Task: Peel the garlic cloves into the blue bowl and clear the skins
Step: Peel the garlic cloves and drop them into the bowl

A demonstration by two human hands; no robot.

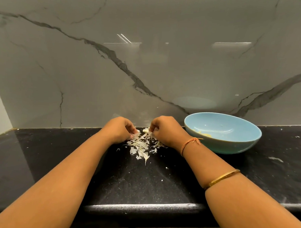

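A heap of pale garlic skins point(141, 148) lies on the black counter point(142, 183) between my hands. At its far edge sits a whitish garlic piece point(146, 130). My left hand point(118, 129) has its fingers curled down onto the left side of the heap, fingertips among the skins. My right hand point(164, 130) curls over the right side and pinches skins near the garlic piece. The blue bowl point(221, 143) stands right of my right hand, with peeled yellowish cloves point(204, 134) at its bottom left.
A grey marble backsplash point(149, 61) rises just behind the hands and bowl. The counter's rounded front edge point(141, 207) runs close to me. Small white flecks dot the counter, with a smear point(275, 159) right of the bowl.
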